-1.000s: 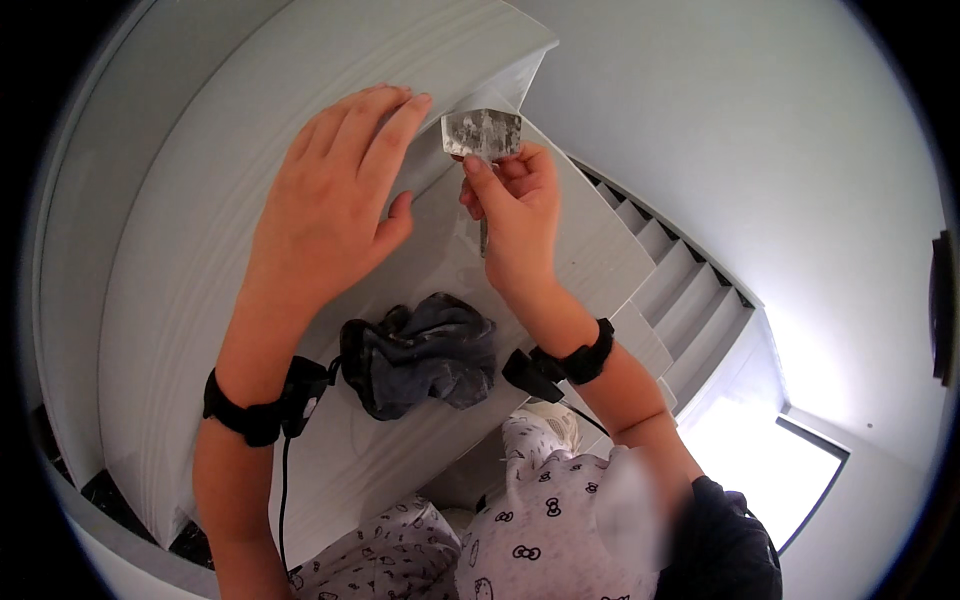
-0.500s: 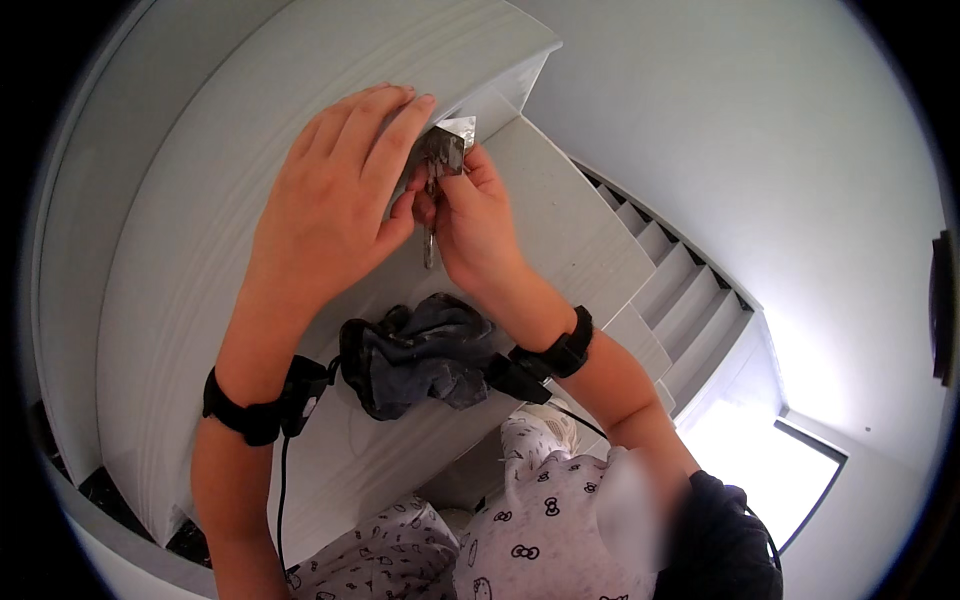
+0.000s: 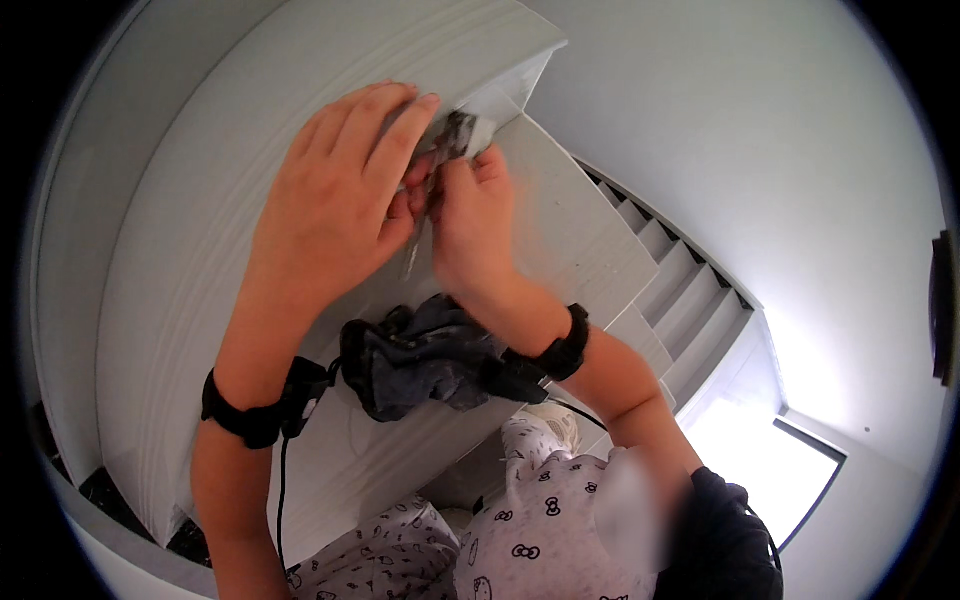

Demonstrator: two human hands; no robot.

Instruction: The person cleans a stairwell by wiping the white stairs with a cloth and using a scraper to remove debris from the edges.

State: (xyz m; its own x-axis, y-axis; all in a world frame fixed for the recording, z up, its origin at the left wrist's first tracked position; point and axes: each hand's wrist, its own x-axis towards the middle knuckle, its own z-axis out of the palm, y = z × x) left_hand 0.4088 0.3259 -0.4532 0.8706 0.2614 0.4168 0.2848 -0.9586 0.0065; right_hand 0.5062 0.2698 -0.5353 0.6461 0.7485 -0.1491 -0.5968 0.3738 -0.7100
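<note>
At the far left, a pale upper step (image 3: 170, 270) curves around and beneath the left grip. Behind that grip, toward the forearm, a black wristband (image 3: 262, 412) circles the wrist, with a black cable (image 3: 284, 500) trailing from it. The left grip (image 3: 335, 190) is open and empty, palm down over the step, fingers extended and thumb held out toward the right grip; whether the whole palm touches is hidden.

Nearer the body, between the two grips, a crumpled dark grey cloth (image 3: 420, 365) lies on the lower step (image 3: 585, 215). Just right of the left grip's fingers is the metal scraper (image 3: 466, 130), slightly blurred, its blade beyond the right grip's fingertips and its handle slanting back between the hands. The right grip (image 3: 472, 200) is closed around the scraper; whether the blade touches the step, I cannot tell. Behind the right grip is a second black wristband (image 3: 567, 348). Well to its right, more stairs (image 3: 690, 275) descend beside a pale wall (image 3: 750, 150).
</note>
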